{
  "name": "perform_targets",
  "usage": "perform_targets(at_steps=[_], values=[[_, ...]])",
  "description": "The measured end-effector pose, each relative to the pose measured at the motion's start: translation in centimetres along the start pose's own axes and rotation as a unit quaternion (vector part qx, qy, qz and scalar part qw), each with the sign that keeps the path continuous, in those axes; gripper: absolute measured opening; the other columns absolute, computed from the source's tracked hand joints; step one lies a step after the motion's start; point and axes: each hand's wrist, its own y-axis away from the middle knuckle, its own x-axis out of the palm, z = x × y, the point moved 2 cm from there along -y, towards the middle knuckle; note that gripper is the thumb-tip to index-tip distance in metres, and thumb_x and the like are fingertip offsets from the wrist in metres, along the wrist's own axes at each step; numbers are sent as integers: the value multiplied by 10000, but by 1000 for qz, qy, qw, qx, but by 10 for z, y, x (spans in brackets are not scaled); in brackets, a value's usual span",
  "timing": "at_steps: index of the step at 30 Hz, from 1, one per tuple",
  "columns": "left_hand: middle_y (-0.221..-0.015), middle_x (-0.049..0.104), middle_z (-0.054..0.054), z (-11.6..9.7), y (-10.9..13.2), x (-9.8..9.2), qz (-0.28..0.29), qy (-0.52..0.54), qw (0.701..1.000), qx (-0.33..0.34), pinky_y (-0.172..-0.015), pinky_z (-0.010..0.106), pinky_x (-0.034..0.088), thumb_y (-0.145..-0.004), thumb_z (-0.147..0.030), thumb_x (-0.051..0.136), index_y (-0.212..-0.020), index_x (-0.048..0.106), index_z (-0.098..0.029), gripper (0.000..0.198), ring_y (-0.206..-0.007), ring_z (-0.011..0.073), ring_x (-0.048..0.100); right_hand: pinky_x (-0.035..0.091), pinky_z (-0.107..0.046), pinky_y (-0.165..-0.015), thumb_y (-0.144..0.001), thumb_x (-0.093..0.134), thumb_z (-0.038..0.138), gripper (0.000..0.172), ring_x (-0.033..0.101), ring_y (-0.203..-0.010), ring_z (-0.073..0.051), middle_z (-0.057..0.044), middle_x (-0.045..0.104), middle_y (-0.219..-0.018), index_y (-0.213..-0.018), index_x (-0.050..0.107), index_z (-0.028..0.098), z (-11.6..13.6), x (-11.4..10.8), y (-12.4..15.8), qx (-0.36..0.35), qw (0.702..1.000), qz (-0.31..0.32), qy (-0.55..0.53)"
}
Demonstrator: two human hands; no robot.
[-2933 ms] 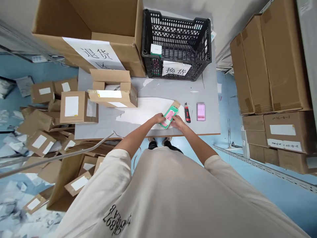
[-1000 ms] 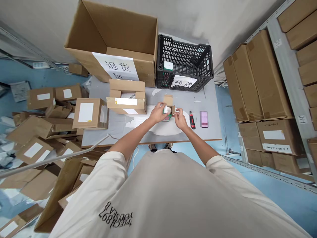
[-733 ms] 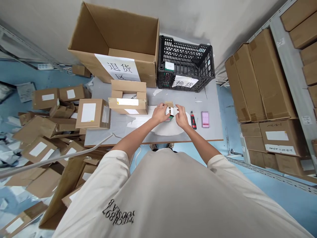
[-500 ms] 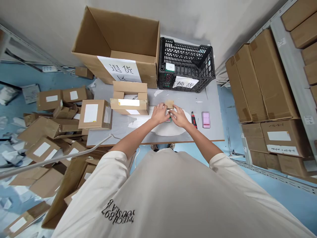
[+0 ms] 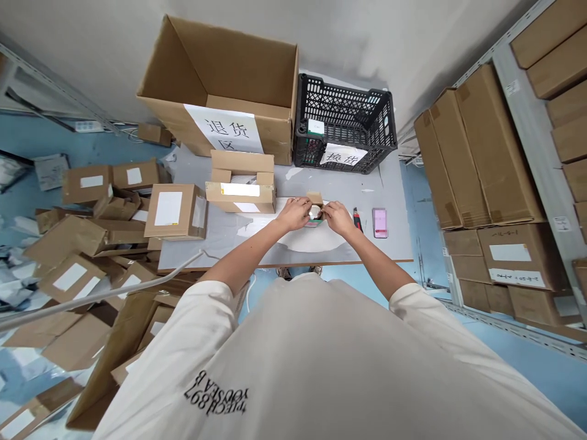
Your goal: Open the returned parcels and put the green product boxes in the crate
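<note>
Between my hands stands a small open box (image 5: 314,223) with a brown cardboard flap raised at its far side and a green and pinkish front. A whitish, roundish item (image 5: 315,212) shows inside; its kind is too small to make out. My left hand (image 5: 295,213) has its fingers closed on the box's left edge. On the opposite edge, my right hand (image 5: 338,217) pinches the side with bent fingers. Underneath lies a white sheet (image 5: 316,242) on the grey table (image 5: 220,244).
A red and black box cutter (image 5: 357,220) and a phone (image 5: 380,222) lie to the right. Behind stand a big carton (image 5: 270,131) and a black crate (image 5: 348,131). An opened box (image 5: 241,189) and a closed box (image 5: 169,214) are left. A grey pole (image 5: 137,282) crosses the left side.
My hands have drawn apart to the two sides of the small box. Its opening and the whitish item inside now show between them.
</note>
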Motion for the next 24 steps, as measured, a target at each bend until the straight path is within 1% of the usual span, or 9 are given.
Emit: perform_targets(at_steps=[2, 6, 10, 13, 16, 19, 21, 24], values=[[-1647, 666, 168, 4, 2, -2, 0, 3, 1000, -6, -1327, 565, 365, -936, -247, 731, -1467, 756, -269, 531, -1582, 430, 546, 516, -546, -1156, -1055, 503, 116, 405, 640, -1205, -383, -197, 753, -1248, -1203, 874, 188, 3, 3, -2, 4, 1000, -4, -8], [-1720, 640, 148, 10, 4, -5, 16, 1, 1000, -10, -1348, 563, 346, -917, -299, 826, -1565, 712, -287, 658, -1614, 435, 542, 536, -536, -1187, -1088, 568, 222, 308, 675, -1244, -387, -209, 755, -1281, -1148, 866, 175, 17, 9, -12, 21, 1000, -5, -19], [-1700, 664, 166, 13, 4, -4, 3, 20, 1000, -22, -1366, 539, 338, -884, -286, 879, -1610, 677, -275, 754, -1605, 436, 572, 529, -571, -1208, -1016, 746, 264, 185, 700, -1270, -419, -205, 796, -1253, -1157, 839, 189, 27, 16, -25, 46, 998, 2, -40], [-1660, 689, 197, 13, 5, -1, -3, 24, 999, -32, -1368, 526, 342, -887, -303, 883, -1736, 542, -240, 918, -1594, 427, 590, 525, -596, -1211, -950, 864, 280, 227, 696, -1319, -454, -215, 808, -1274, -1161, 824, 206, 28, 21, -32, 81, 995, -4, -65], [-1652, 691, 215, 13, 6, 0, -5, 21, 999, -30, -1367, 513, 350, -890, -324, 886, -1826, 401, -207, 1060, -1593, 419, 596, 521, -611, -1212, -904, 927, 280, 260, 689, -1340, -479, -232, 812, -1271, -1125, 808, 209, 30, 24, -36, 116, 990, -8, -75], [-1651, 693, 217, 12, 7, 0, -3, 10, 1000, -26, -1360, 519, 365, -905, -317, 876, -1857, 343, -207, 1096, -1579, 418, 615, 512, -611, -1218, -851, 964, 225, 305, 684, -1349, -490, -230, 825, -1225, -1097, 783, 215, 35, 25, -38, 141, 985, -12, -100], [-1645, 699, 215, 11, 8, 0, -3, -2, 1000, -26, -1348, 527, 386, -917, -312, 868, -1872, 311, -215, 1109, -1556, 418, 636, 509, -605, -1217, -843, 960, 197, 330, 685, -1357, -490, -229, 827, -1231, -1117, 776, 213, 42, 23, -39, 153, 983, -12, -103], [-1622, 720, 202, 10, 8, 0, -6, -22, 999, -24, -1332, 534, 414, -927, -305, 864, -1893, 251, -230, 1146, -1527, 409, 665, 532, -562, -1173, -885, 900, 181, 364, 700, -1355, -467, -227, 824, -1298, -1220, 758, 196, 55, 14, -42, 173, 984, 22, -37]])
